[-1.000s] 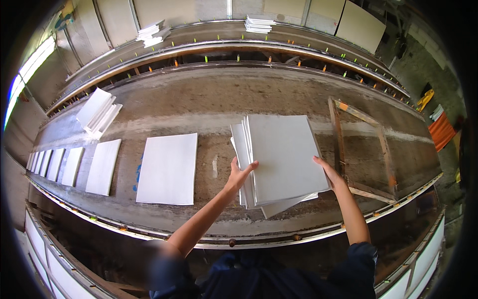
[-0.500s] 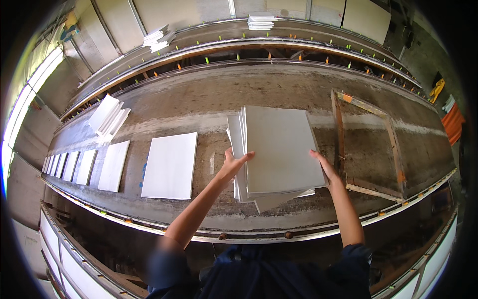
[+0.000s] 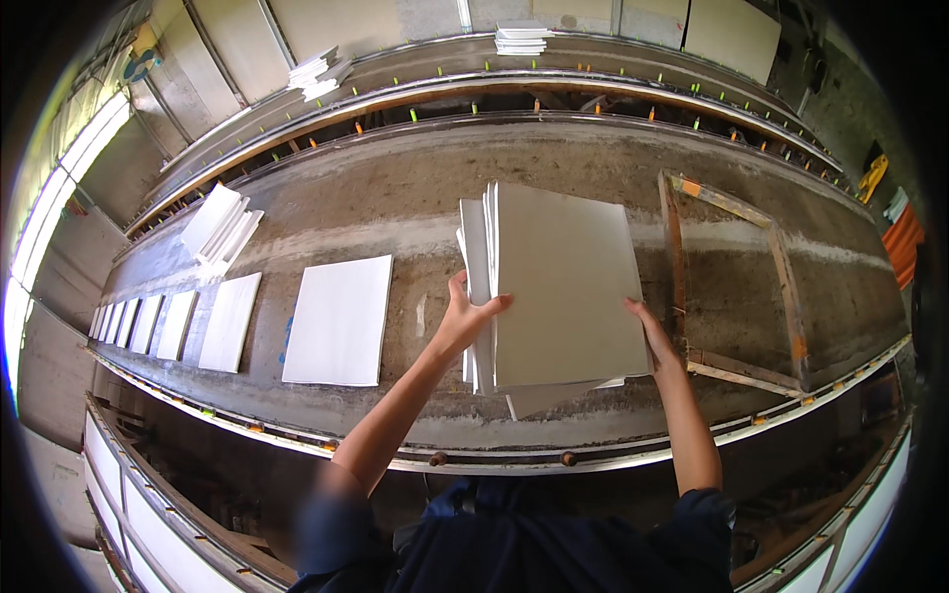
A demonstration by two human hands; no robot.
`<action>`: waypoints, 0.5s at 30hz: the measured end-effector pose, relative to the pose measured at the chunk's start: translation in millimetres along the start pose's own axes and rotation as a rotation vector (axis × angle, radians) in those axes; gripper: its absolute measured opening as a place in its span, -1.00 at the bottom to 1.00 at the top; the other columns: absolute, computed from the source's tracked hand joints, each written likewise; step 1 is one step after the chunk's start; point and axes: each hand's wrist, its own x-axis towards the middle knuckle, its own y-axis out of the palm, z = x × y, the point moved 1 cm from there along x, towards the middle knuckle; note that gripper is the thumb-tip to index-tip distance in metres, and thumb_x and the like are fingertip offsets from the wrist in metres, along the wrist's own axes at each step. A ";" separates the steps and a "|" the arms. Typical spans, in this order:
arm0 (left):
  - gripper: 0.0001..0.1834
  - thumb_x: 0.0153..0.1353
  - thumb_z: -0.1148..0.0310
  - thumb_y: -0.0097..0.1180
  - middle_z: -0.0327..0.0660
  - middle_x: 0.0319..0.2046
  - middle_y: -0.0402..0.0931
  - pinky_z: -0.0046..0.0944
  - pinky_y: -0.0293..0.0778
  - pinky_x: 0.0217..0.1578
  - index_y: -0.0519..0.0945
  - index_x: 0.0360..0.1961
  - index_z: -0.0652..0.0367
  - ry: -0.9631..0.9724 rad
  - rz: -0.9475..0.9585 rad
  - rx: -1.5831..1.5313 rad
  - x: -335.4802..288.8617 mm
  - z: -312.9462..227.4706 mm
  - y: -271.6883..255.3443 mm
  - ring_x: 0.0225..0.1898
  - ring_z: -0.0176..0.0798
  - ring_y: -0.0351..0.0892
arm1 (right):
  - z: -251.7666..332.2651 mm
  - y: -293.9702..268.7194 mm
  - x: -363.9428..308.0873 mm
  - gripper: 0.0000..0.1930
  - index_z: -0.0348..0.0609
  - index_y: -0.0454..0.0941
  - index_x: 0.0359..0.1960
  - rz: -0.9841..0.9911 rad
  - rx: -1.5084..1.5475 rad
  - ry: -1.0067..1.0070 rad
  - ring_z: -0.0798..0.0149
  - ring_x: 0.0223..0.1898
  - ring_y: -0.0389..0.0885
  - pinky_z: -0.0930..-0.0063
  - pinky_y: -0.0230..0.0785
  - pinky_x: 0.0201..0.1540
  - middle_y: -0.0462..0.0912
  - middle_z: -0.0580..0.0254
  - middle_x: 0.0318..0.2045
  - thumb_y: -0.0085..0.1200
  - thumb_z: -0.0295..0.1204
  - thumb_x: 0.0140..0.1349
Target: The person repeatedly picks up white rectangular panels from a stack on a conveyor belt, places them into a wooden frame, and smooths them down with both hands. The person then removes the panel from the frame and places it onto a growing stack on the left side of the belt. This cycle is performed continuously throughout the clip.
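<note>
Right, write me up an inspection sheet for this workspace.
Surface: long brown table, stained and streaked.
Job's things: stack of white panels between the hands, edges unevenly aligned; row of white panels laid out to the left.
Clutter: wooden frame right of the stack; slanted panel pile at far left.
Hands: left hand grips the stack's left side, thumb on top; right hand holds its right edge.
Cables: nothing clearly seen.
Surroundings: second table behind, bearing two white piles; orange cloth at right.

We see a pile of flat, pale rectangular boards (image 3: 568, 287) over the table (image 3: 435, 163), edges unevenly staggered.
</note>
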 end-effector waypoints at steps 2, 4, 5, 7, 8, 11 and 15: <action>0.07 -0.11 0.09 0.34 0.18 -0.06 0.31 -0.17 0.40 -0.04 -0.16 0.15 0.40 0.056 0.011 0.015 0.3 -0.9 1.7 -0.04 -0.07 0.44 | -6.7 -5.4 2.0 -0.26 -0.18 0.29 0.14 0.005 0.043 -0.028 0.19 0.02 0.42 0.35 0.31 -0.02 0.40 0.05 0.02 0.00 0.12 0.03; 0.09 -0.13 0.08 0.35 0.20 -0.04 0.28 -0.16 0.39 -0.03 -0.15 0.16 0.41 0.138 0.014 0.022 2.0 2.2 1.1 -0.01 -0.05 0.41 | -9.1 -5.2 -0.5 -0.33 -0.17 0.33 0.09 0.007 0.086 -0.052 0.22 -0.02 0.44 0.34 0.31 -0.03 0.44 0.10 -0.03 0.00 0.07 0.07; 0.10 -0.14 0.07 0.35 0.21 -0.03 0.26 -0.15 0.39 -0.02 -0.14 0.16 0.42 0.191 0.008 0.067 1.0 -2.6 1.4 0.00 -0.04 0.40 | -9.3 -2.1 -4.8 -0.36 -0.17 0.35 0.07 0.003 0.127 -0.066 0.23 -0.03 0.44 0.34 0.31 -0.04 0.46 0.12 -0.06 -0.01 0.05 0.08; 0.12 -0.17 0.04 0.36 0.25 0.00 0.21 -0.13 0.37 0.00 -0.13 0.17 0.44 0.294 -0.007 0.157 -1.7 -15.6 -1.0 0.03 -0.01 0.37 | -9.0 8.6 -12.9 -0.43 -0.17 0.37 0.03 -0.001 0.206 -0.092 0.25 -0.06 0.45 0.34 0.31 -0.05 0.48 0.16 -0.10 -0.01 0.00 0.11; 0.13 -0.18 0.03 0.36 0.26 0.01 0.20 -0.11 0.36 0.01 -0.12 0.17 0.44 0.300 0.013 0.155 -1.8 -20.3 -3.9 0.04 0.01 0.35 | -10.9 11.8 -12.6 -0.39 -0.18 0.35 0.05 0.006 0.210 -0.114 0.23 -0.06 0.45 0.33 0.33 -0.07 0.47 0.12 -0.09 -0.03 0.03 0.10; 0.14 -0.22 0.00 0.36 0.26 0.04 0.14 -0.06 0.31 0.06 -0.11 0.19 0.38 0.264 0.050 0.114 -9.5 -42.0 -15.1 0.09 0.08 0.27 | -11.8 26.3 -8.6 -0.28 -0.19 0.28 0.11 0.030 0.208 -0.147 0.15 -0.04 0.44 0.28 0.36 -0.10 0.42 0.02 -0.04 -0.04 0.12 0.05; 0.15 -0.24 0.03 0.36 0.24 0.07 0.12 -0.01 0.26 0.09 -0.12 0.22 0.27 0.260 -0.030 0.017 -17.1 -36.4 -46.5 0.13 0.07 0.21 | 16.1 57.3 -7.9 -0.18 -0.21 0.20 0.17 0.127 0.139 -0.092 0.08 0.06 0.36 0.22 0.29 0.00 0.35 -0.06 0.04 0.01 0.15 0.00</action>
